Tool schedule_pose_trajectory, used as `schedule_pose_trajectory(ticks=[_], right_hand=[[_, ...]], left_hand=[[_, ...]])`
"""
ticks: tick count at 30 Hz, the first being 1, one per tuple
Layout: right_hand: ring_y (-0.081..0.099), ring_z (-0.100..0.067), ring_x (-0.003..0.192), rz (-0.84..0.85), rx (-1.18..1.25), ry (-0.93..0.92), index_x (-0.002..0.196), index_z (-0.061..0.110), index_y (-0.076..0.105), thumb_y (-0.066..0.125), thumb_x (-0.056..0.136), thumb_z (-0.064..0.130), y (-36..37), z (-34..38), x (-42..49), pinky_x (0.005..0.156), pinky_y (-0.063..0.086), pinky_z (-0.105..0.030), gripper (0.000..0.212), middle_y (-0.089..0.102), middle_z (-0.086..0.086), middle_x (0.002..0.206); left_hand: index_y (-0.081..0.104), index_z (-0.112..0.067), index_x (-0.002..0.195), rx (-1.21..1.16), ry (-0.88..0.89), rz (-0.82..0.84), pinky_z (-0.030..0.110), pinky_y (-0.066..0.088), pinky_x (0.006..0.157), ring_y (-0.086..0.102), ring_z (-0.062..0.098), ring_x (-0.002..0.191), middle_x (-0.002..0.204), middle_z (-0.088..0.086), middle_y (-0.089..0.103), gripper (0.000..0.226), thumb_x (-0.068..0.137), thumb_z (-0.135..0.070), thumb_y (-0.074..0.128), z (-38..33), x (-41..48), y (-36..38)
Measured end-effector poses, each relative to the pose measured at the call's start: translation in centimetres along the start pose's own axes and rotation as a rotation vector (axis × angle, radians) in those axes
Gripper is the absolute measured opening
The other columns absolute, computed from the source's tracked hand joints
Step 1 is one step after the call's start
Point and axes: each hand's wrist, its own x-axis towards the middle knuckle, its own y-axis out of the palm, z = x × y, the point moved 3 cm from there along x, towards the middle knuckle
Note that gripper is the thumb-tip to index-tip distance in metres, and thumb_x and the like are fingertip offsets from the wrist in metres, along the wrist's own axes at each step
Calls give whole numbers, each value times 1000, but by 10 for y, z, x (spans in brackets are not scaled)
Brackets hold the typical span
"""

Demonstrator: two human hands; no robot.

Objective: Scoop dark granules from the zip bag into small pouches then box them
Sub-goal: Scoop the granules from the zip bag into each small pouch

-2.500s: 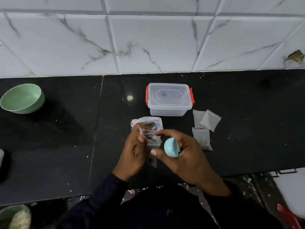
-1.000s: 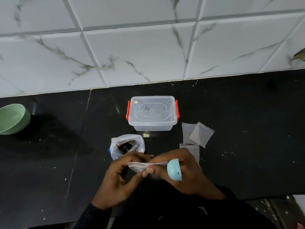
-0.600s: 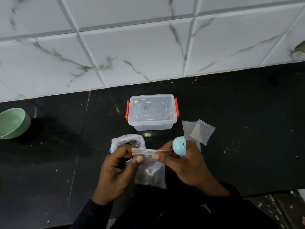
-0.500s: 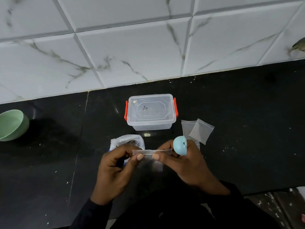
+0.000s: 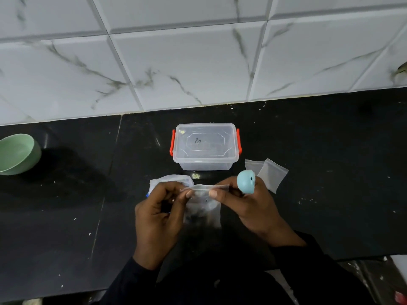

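Observation:
A small clear pouch point(image 5: 203, 211) with dark granules in it hangs between my hands above the black counter. My left hand point(image 5: 157, 213) pinches the left end of its zip strip. My right hand point(image 5: 246, 202) pinches the right end and also holds a light blue scoop point(image 5: 246, 181), its bowl sticking up. The open zip bag point(image 5: 169, 180) of granules sits just behind my left hand, mostly hidden. A clear lidded box point(image 5: 206, 146) with orange latches stands behind it, lid on. Empty pouches point(image 5: 272, 175) lie to the right of the box.
A pale green bowl point(image 5: 16, 154) sits at the counter's far left. A white marbled tile wall point(image 5: 198, 62) rises behind the counter. The counter's front edge point(image 5: 66, 293) runs just below my arms.
The pouch was held flat and edge-on, then hung down, went edge-on again, and now hangs down with its granules showing. Both hands keep pinching its top strip; the scoop stays in my right hand.

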Motion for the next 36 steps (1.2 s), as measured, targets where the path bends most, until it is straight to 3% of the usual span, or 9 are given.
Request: schedule_pose_trajectory(ticks=[3,8,11,16,20,26,29,33,36], right_hand=[[68,-22,73,-19,-73,-16,65,30,73,77,76,15,-3,0,7,69,57,-31,19,71,-8,74],[70,-19,73,16,-90,-70,61,44,71,80,71,23,-3,10,18,72,57,-33,25,73,1,71],[71,-11,71,-1,-43,-77,58,36,72,80,60,29,-7,14,27,72,57,-25,11,73,6,67],[56,3,45,45,54,-72,74,2,64,68,80,-8,-11,18,34,50,42,-6,12,59,14,46],[51,3,41,61,75,-54,84,-10,62,60,85,-12,-16,18,35,45,38,-6,3,53,13,42],[60,-6,60,132,-104,-84,74,17,74,83,69,19,-19,22,40,61,48,-15,10,67,-1,59],[62,-1,61,129,-91,-85,71,14,71,77,75,5,-20,23,40,59,47,-11,11,68,8,59],[50,-7,49,103,64,-10,64,12,69,83,66,11,-20,20,42,46,38,-16,15,56,-1,56],[29,-8,43,105,160,8,58,17,66,81,64,17,-20,17,44,42,23,-19,16,39,-10,60]], left_hand=[[68,-25,82,-36,-20,60,31,54,77,68,18,90,90,-10,71,2,83,-26,70,4,8,-6],[67,-21,79,-60,-32,127,28,52,87,68,18,98,87,-2,71,7,80,-25,72,5,31,-16],[65,-16,78,-216,-146,164,29,56,82,71,20,94,89,5,73,12,83,-12,75,5,36,-12],[64,-23,75,-359,-151,122,27,57,74,69,16,76,81,1,71,23,80,-3,74,-2,49,-3],[54,-13,88,-397,-123,146,25,56,76,67,14,77,79,0,68,23,80,2,70,-5,51,7],[47,-22,103,-337,-14,198,21,55,70,64,11,83,89,-3,64,33,82,-9,68,-12,49,14],[46,-25,105,-260,-13,139,20,55,71,67,11,84,92,-12,64,36,83,-5,66,-13,47,18],[50,-24,106,-313,-37,83,27,57,66,69,20,79,90,4,64,28,86,-16,67,-11,45,22],[59,-7,100,-394,-138,154,26,57,68,66,23,80,88,22,63,24,83,-16,74,-6,46,22]])
